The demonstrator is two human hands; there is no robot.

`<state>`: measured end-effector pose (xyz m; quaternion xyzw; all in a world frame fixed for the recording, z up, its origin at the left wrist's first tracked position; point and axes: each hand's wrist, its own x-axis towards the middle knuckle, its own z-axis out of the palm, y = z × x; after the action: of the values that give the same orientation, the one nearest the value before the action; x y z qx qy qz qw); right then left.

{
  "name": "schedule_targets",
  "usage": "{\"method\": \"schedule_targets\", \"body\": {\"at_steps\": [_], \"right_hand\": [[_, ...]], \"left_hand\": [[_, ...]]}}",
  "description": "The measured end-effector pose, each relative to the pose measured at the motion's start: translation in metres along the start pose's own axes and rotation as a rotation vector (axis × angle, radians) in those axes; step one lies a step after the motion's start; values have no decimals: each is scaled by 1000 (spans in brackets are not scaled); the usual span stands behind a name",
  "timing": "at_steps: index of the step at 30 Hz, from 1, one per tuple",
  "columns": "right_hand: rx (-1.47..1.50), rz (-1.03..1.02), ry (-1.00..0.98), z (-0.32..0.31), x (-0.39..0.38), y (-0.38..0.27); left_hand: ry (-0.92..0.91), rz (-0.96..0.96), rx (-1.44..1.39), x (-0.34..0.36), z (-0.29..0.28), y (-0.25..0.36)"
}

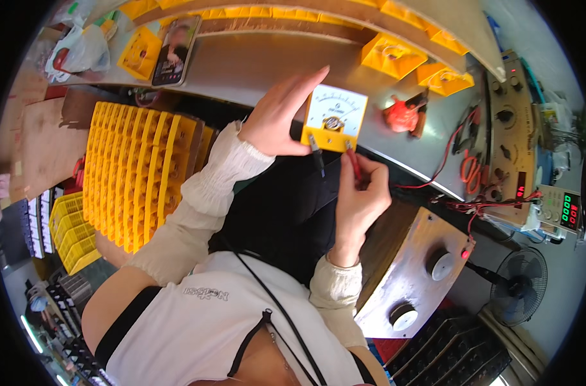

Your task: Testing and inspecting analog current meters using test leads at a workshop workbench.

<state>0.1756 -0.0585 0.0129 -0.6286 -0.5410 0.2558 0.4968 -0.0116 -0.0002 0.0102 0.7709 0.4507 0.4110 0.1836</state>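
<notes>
A yellow-framed analog panel meter (331,144) with a white scale faces up in front of me. My left hand (275,119) grips it by the left edge, thumb low and fingers stretched along the upper side. On its lower left terminal hangs a black clip lead (316,159). My right hand (365,201) pinches a red clip lead (354,166), whose metal tip is at the lower right terminal. Whether that tip is fastened there I cannot tell. The meter is held above my lap, at the bench's near edge.
Yellow meter housings (392,56) line the shelf along the back. A phone (176,51) leans at the back left, above a stack of yellow trays (135,170). Right of me are a red lump (401,116), orange-handled scissors (470,174), a power supply (558,207) and a knobbed metal box (415,276).
</notes>
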Motion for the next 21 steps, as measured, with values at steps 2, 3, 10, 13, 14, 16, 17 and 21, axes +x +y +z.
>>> {"method": "schedule_targets", "body": {"at_steps": [2, 3, 10, 13, 14, 16, 17, 21], "right_hand": [[-39, -135, -32, -4, 2, 3], [-16, -185, -18, -10, 2, 4], [88, -54, -194, -15, -35, -12], [-36, -184, -337, 2, -53, -21], [-24, -226, -392, 6, -55, -23], [-14, -304, -494, 5, -56, -21], [-14, -312, -534, 10, -58, -19], [-71, -272, -591, 7, -45, 5]], "left_hand": [[6, 31, 38, 0, -2, -2], [-22, -2, -20, -1, -2, -3], [313, -24, -39, -33, 9, 24], [424, -67, 118, -70, -9, 42], [437, -76, 315, -87, -30, 39], [667, -253, 727, -127, -91, 34], [777, -452, 722, -161, -132, 32], [516, -1268, 748, -323, -283, 62]]}}
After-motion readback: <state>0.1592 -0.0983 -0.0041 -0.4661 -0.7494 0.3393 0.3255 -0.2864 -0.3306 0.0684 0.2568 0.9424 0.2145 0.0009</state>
